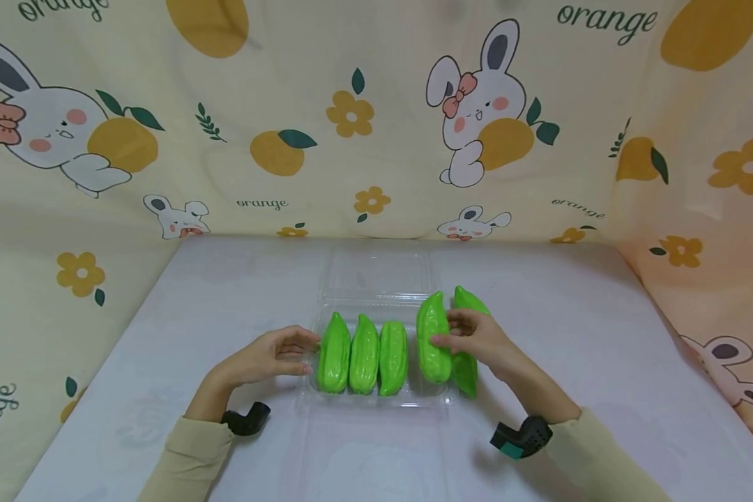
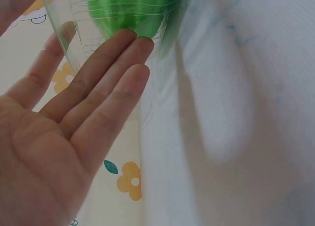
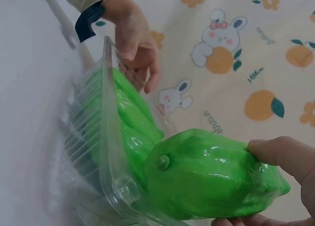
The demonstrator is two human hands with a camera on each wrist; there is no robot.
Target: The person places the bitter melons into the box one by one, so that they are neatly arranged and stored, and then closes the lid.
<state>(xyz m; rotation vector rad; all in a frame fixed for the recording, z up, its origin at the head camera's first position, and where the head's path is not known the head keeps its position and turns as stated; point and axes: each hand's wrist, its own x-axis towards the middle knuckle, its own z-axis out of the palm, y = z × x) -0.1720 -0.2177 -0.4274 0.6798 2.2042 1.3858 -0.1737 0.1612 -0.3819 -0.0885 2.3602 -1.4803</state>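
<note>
A clear plastic clamshell box (image 1: 419, 397) holds three glossy green gourds side by side, a left one (image 1: 335, 355), a middle one (image 1: 364, 355) and a right one (image 1: 393, 357). My right hand (image 1: 480, 338) pinches another ridged green gourd (image 3: 206, 174), thumb on one side and fingers on the other, at the box's right end. Behind that hand, at the box's right edge, is one more gourd (image 1: 470, 300), partly hidden. My left hand (image 1: 276, 357) is by the box's left wall, its fingers (image 2: 106, 73) extended close to it; whether they touch it I cannot tell.
The box's transparent lid (image 1: 376, 272) lies folded back behind it. A white-covered table (image 1: 213, 300) stands under everything, with a printed curtain (image 1: 395, 153) rising at the back and sides. Each wrist wears a black device (image 1: 247, 420).
</note>
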